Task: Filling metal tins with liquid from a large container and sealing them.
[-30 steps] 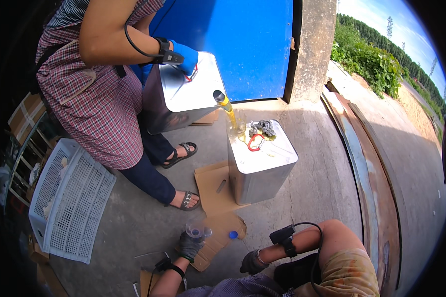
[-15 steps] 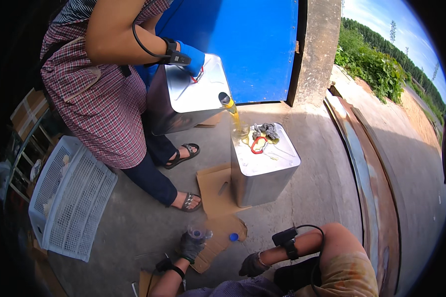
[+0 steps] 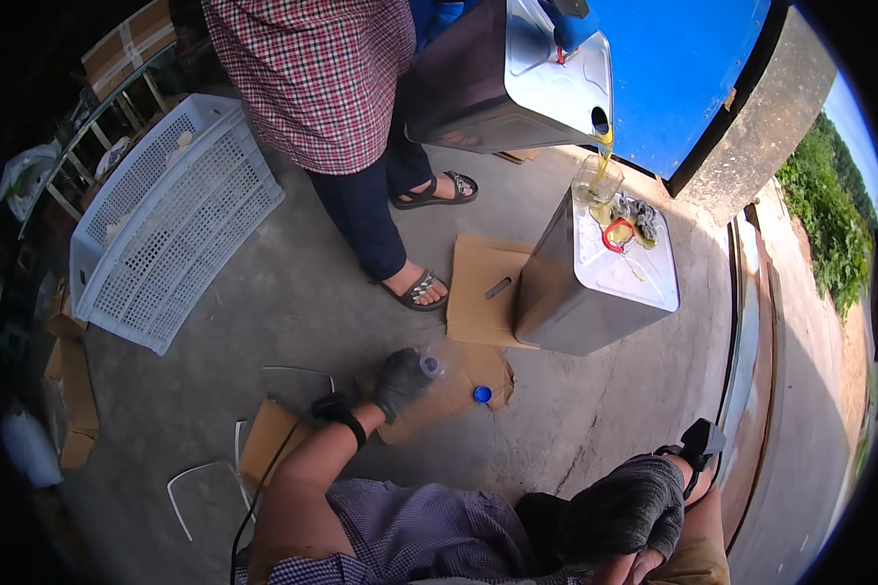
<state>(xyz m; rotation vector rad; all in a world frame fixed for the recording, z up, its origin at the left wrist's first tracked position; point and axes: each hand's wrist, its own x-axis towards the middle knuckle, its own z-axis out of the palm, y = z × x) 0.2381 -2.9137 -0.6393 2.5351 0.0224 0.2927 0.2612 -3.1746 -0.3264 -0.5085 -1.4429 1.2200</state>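
Clear bottle (image 3: 432,367) is held by the left hand (image 3: 397,382), gloved in grey. Left fingers are curled in around its side; their tips are hidden by blur and by the bottle itself. Bottle is set just right of those fingers, its mouth turned up toward the head; long axis is judged near upright, though most of the body is lost in blur.

Key relation: blue cap (image 3: 482,394) is found right of the left fingers and slightly nearer the body, apart from bottle and glove, on a torn cardboard piece (image 3: 427,417). By the left hand it is approached more closely than by the right hand (image 3: 622,509), which is raised near the lap, well to the right and bodyward. Right fingers are largely hidden; whether they are spread or pressed together cannot be told.

Beyond the left fingers, to the right, an upright metal tin (image 3: 566,292) is seen, topped by a clear cup (image 3: 596,179) and a grey rag (image 3: 644,220). Into that cup yellow liquid (image 3: 606,148) is poured from a tilted tin (image 3: 541,97), steadied at its red handle by a co-worker's blue-gloved hand (image 3: 573,27).
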